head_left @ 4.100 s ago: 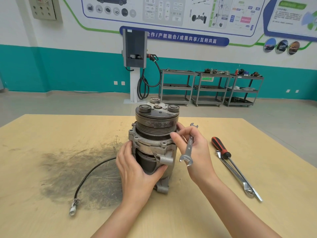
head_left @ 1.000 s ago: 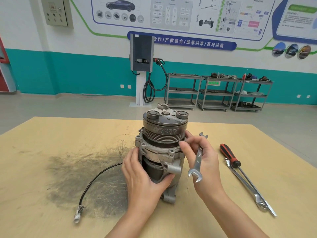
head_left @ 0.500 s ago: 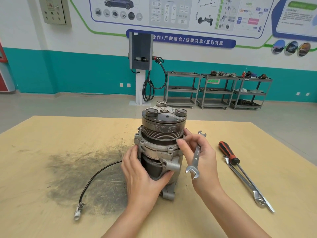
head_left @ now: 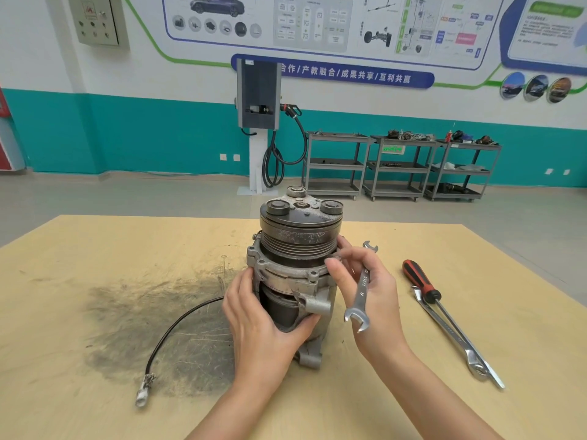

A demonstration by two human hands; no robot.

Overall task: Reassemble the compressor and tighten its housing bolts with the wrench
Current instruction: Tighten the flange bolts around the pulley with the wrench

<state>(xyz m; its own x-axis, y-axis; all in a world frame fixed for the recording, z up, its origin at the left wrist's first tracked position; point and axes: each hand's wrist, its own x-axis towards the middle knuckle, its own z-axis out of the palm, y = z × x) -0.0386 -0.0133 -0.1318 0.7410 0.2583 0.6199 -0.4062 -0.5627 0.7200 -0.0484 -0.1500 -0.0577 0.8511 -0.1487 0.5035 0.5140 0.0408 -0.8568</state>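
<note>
Compressor (head_left: pixel 293 274) stands upright on the table (head_left: pixel 95 249), roughly mid-table, pulley end up, a bit nearer the far edge than the near one. Left hand (head_left: pixel 263 322) wraps the lower body, fingers curled round the dark cylinder under the flange, steadying it, same grip as a sec ago. Right hand (head_left: pixel 365 290) has the small wrench (head_left: pixel 360 292) tucked under its fingers against the palm, open jaw hanging down, while thumb & forefinger pinch at a housing bolt (head_left: pixel 337 257) on the flange's right side, just under the pulley grooves.

Change vs 4 s back: very little. Fingertips sit at the same bolt spot w/ only slight shifts, wrench not on any bolt head yet. Looks like the bolt is being hand-started, so reassembly is mostly done but tightening hasn't begun. Other flange holes look empty from here, can't tell for sure.

Black cable (head_left: pixel 178 328) lies over the dark smudge toward the table's left side. Screwdriver (head_left: pixel 422 285) & a longer spanner (head_left: pixel 451 335) lie toward the right edge, untouched
</note>
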